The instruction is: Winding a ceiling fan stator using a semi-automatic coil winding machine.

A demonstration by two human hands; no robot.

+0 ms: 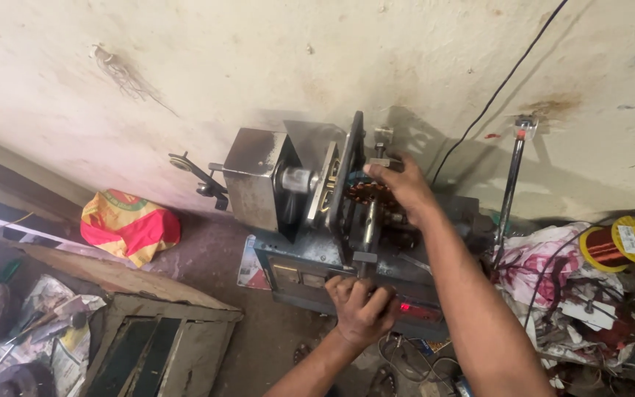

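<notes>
A grey metal winding machine (299, 254) stands against the stained wall. A copper-wound stator core (365, 195) sits on its spindle beside a dark round faceplate (350, 165). My right hand (402, 184) reaches over the core, fingers on the metal bracket at its top. My left hand (361, 309) is closed around a knob or handle at the machine's front panel, just left of a small red display (414, 309). What it grips is mostly hidden by the fingers.
A yellow spool of copper wire (630, 244) lies at the right on a heap of rags and parts (553, 287). An upright metal rod (510, 184) stands beside the machine. A red-yellow bag (128, 224) and a wooden frame (159, 334) lie at left.
</notes>
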